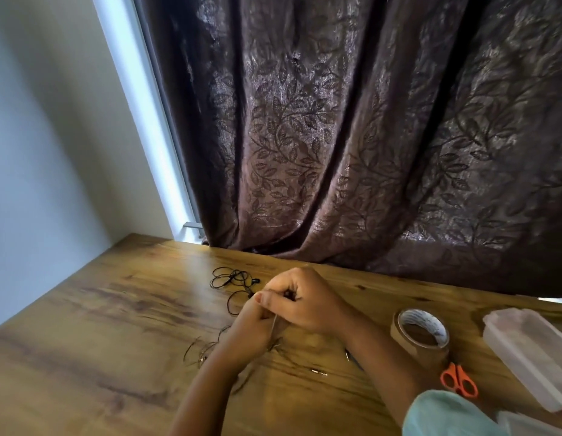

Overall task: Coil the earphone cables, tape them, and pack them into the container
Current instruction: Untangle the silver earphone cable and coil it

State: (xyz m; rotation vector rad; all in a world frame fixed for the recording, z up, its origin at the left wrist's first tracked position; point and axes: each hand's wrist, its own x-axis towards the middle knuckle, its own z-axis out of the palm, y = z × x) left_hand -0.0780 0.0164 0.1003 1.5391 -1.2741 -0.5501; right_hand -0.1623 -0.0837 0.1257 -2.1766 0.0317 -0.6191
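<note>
Earphone cable [232, 280]: thin and black, in a loose tangle of open loops on the wooden table [116, 309], left of centre in the lower part of the frame. A small earbud sits at the tangle's right edge, and one strand curves down from it towards your hands.

Loose strands [204, 347]: more thin dark cable, uncoiled, lying flat at lower centre beside your left wrist and partly hidden under it.

Jack plug [319, 371]: a small metal-tipped plug on the table between your two forearms.

Right hand [308, 298]: at lower centre, lying over the left, fingers curled in tight. Your thumb and fingertips pinch a dark bit of the earphone cable.

Left hand [253, 333]: just below and left of the right one and touching it, fingers closed narrowly. A thin strand of the cable comes out where the two hands meet, so you grip it here too.

Tape roll [421, 335]: brown, lying flat on the table, lower right, just beside your right forearm.

Scissors [459, 380]: orange handles only, right below the tape roll.

Container [531, 350]: translucent plastic, at the right edge, well apart from the cable.

Sleeve [446, 413]: pale teal, bottom right corner.

Curtain [336, 136]: dark brown with a leaf pattern, filling the upper frame behind the table.
</note>
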